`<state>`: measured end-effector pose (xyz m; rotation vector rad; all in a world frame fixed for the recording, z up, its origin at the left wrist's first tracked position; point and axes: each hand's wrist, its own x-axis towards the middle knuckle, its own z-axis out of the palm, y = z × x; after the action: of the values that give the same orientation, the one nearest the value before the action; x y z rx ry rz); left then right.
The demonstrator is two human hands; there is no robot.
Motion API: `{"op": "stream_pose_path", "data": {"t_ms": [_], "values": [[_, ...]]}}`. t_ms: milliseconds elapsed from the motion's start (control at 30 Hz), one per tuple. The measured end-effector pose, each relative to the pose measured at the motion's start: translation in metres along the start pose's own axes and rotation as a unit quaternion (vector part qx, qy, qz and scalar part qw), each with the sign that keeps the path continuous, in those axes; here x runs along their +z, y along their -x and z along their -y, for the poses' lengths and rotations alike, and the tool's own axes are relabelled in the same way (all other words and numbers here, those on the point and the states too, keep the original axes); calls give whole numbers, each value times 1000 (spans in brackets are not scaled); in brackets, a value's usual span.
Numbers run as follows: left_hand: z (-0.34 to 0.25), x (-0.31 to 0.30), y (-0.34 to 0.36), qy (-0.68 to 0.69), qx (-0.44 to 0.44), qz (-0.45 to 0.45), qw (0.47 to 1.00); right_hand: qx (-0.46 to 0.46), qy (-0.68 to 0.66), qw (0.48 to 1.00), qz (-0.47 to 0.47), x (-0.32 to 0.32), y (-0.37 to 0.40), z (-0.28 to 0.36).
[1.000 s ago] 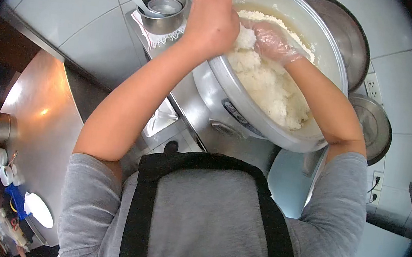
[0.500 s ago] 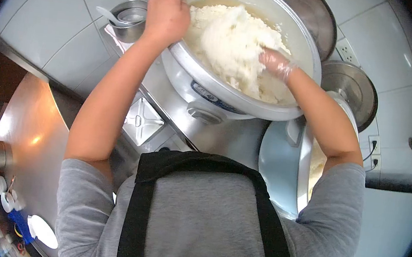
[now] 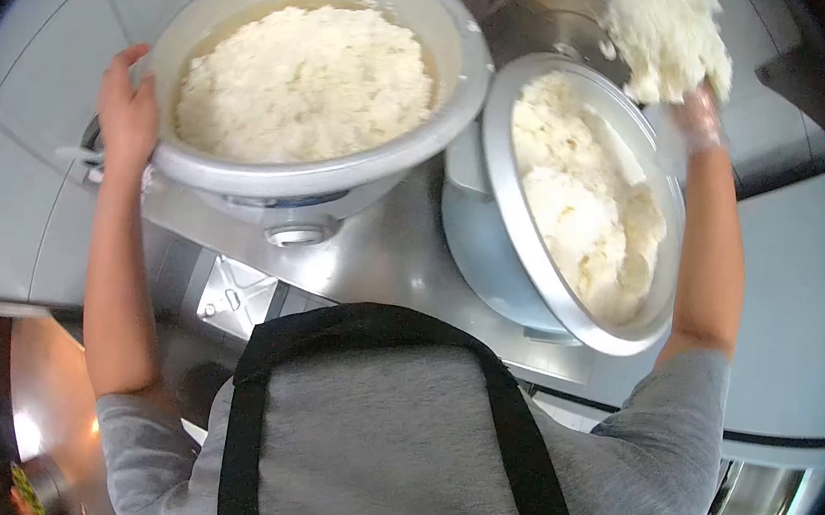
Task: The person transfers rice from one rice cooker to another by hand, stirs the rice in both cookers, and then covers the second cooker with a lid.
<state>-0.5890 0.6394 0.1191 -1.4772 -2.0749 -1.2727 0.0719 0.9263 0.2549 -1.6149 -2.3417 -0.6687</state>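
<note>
A large rice cooker (image 3: 314, 207) full of white cooked rice (image 3: 310, 86) stands at the left, with cloudy liquid along the inside of its wall. My left hand (image 3: 129, 117) is bare and grips its left rim. At the upper right, my right hand (image 3: 697, 118), in a clear plastic glove, holds up a big clump of rice (image 3: 668, 43); the hand is blurred. It is beyond the right rim of a second, pale blue rice cooker (image 3: 493, 256), which holds a smaller, uneven heap of rice (image 3: 578, 210).
Both cookers stand on a steel counter (image 3: 382, 259). A round metal lid (image 3: 548, 20) leans against the tiled wall behind the second cooker. A small metal bowl with a white spoon (image 3: 81, 154) is partly hidden by my left forearm.
My right hand has lifted the rice clump out of the left cooker and carried it rightward past the second cooker. The view has turned right; my left hand stays on the rim.
</note>
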Motion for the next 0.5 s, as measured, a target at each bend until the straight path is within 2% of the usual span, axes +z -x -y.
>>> {"op": "stream_pose_path", "data": {"t_ms": [33,100,133,167,200,267,367,400,500], "values": [[0,1,-1,21,-3,4,1000,23,45,999,9,2,25,-35],[-2,2,0,54,-16,10,998,57,-94,994,-6,-28,79,-48],[-6,1,-1,71,-43,30,996,48,-129,990,-13,-49,102,-31],[-14,-1,5,63,-28,18,997,35,-171,984,-29,-67,125,-16],[-9,0,4,59,-17,16,998,59,-49,997,-9,-88,135,13],[-4,-3,6,33,5,10,999,91,190,977,32,-117,136,69],[-10,-10,10,-12,17,4,1000,38,108,993,15,-110,106,76],[-14,-11,10,-3,16,6,1000,-23,87,996,12,-114,91,101],[-8,-6,11,13,31,-10,999,-116,-84,989,26,-97,49,190]]}}
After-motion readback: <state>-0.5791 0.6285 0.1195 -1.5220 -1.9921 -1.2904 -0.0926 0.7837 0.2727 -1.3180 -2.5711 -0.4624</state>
